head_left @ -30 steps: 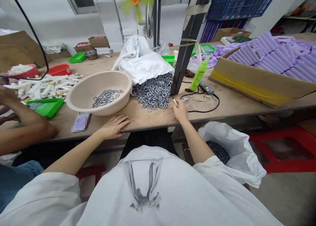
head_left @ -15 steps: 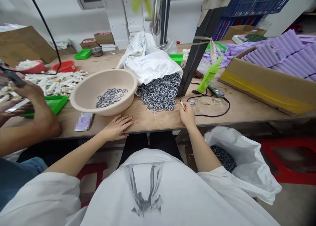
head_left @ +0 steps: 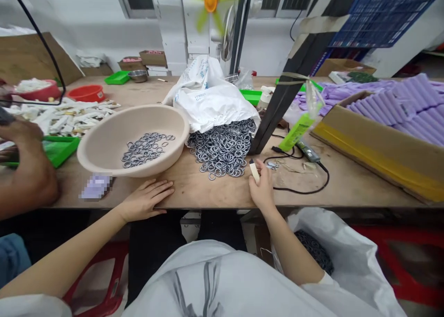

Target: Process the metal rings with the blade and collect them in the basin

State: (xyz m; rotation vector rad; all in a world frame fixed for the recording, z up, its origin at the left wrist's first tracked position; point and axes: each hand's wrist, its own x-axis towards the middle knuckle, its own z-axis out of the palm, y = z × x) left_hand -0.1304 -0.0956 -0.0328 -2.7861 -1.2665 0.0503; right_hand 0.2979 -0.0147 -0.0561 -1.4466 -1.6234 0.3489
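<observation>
My left hand [head_left: 147, 199] lies flat on the table edge with its fingers stretched out, in front of the beige basin [head_left: 86, 146]. Loose grey rings [head_left: 144, 150] lie in that basin. A small cream-coloured tool with a dark tip [head_left: 254, 173] is held in my right hand [head_left: 262, 187], whose fingers are closed round it. Just beyond this hand, to the left, a heap of grey rings [head_left: 224, 146] spills out of a white sack [head_left: 208, 102] onto the table. The tool's exact kind is unclear.
A dark post [head_left: 277, 104] rises behind my right hand. Nearby are a green bottle [head_left: 296, 132], a black cable [head_left: 305, 192] and a carton [head_left: 378, 146] of purple pieces. A white bag [head_left: 350, 252] hangs below. At left, a co-worker's arm [head_left: 33, 169] rests by a green tray [head_left: 62, 150].
The view has tilted up and shifted. The cream tool in my right hand has turned, showing more of its length and its dark tip. My left hand still lies flat on the table.
</observation>
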